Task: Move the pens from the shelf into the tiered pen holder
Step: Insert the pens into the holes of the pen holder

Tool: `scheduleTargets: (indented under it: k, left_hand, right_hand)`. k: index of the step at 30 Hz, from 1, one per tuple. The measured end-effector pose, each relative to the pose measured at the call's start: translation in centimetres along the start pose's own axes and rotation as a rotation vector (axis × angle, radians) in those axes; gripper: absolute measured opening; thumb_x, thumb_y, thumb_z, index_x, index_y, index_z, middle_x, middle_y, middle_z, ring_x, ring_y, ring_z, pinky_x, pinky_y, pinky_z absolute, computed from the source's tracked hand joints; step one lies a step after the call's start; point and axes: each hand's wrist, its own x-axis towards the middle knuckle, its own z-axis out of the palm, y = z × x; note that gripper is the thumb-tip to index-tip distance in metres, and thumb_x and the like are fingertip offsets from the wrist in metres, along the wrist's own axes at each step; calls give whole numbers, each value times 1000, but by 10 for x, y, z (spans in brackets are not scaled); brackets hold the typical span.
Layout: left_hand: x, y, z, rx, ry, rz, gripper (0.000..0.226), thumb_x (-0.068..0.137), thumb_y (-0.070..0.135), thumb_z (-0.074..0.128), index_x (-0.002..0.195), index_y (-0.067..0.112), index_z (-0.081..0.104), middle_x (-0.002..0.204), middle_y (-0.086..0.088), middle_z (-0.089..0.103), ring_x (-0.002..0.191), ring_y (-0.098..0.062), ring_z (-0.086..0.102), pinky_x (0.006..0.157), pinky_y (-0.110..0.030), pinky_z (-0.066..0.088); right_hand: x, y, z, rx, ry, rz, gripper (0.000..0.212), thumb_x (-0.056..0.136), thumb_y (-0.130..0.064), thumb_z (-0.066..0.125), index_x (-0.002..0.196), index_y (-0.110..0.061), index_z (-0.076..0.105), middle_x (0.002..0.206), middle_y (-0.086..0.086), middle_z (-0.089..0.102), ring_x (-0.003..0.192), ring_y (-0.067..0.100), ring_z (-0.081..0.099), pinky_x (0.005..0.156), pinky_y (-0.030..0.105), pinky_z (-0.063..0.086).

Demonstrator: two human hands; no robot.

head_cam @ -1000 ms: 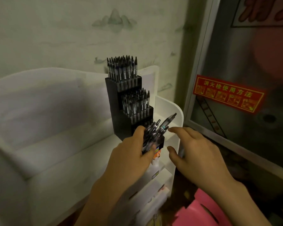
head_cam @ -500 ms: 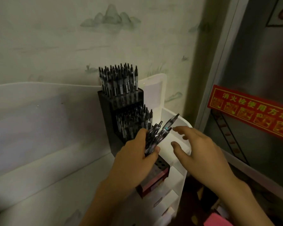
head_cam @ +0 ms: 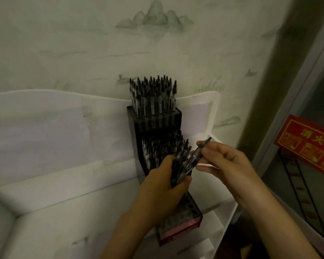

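The light is dim, and I look down on a white shelf set against a pale wall painted with faint green hills. Nearest to me, my left hand is wrapped round a bundle of pens, fingers curled tight about their barrels, the tips fanning up and to the right. It hovers over the lowest step of the black pen holder, where I see open round holes and a reddish strip along the front edge. Just beside it, my right hand pinches a single pen between thumb and forefinger; that pen slants up to the right, its lower end meeting the top of the bundle. Behind the hands, the holder's middle step is packed with upright pens, partly hidden by my left hand. Farther back, the top step holds another dense cluster of pens standing against the shelf's white back panel. Off to the right, a red sign with yellow characters sits on a dark glass panel.
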Motion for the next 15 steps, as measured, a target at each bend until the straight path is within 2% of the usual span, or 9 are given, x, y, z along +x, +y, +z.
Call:
scheduleTargets:
  k: [3, 7, 10, 12, 15]
  left_hand:
    - [2, -3, 0, 26, 15, -21, 23, 90, 41, 63, 106, 29, 51, 86, 11, 65, 74, -5, 64, 68, -33, 57]
    - [1, -5, -6, 14, 52, -50, 20, 90, 40, 63, 103, 30, 52, 86, 12, 66, 74, -1, 64, 63, -23, 55]
    - [-3, -8, -12, -13, 60, -54, 17, 91, 38, 63, 103, 28, 55, 86, 11, 67, 74, -1, 65, 65, -29, 56]
    - [-8, -12, -16, -24, 59, -54, 15, 92, 36, 62, 103, 28, 56, 87, 13, 68, 75, -2, 65, 62, -28, 55]
    - [-18, -20, -21, -38, 74, -57, 10, 94, 30, 61, 103, 27, 57, 84, 23, 66, 73, 6, 62, 57, -11, 42]
  right_hand:
    - [8, 1, 0, 58, -50, 1, 21, 93, -8, 56, 110, -4, 68, 100, 13, 74, 97, 26, 70, 82, 30, 59]
    - [14, -2, 7, 186, -102, -6, 21, 90, -7, 56, 107, 0, 67, 99, 17, 74, 96, 27, 71, 85, 32, 58]
    - [19, -2, 14, 205, -92, -49, 18, 88, -9, 59, 102, -3, 68, 94, 15, 74, 90, 25, 72, 85, 32, 58]
    - [22, -7, 16, 229, -68, -88, 18, 84, -13, 61, 99, -5, 67, 90, 12, 74, 85, 23, 71, 81, 31, 58]
    - [23, -16, 9, 258, 24, -158, 22, 78, -18, 64, 96, -6, 66, 86, 9, 74, 79, 20, 70, 79, 31, 58]
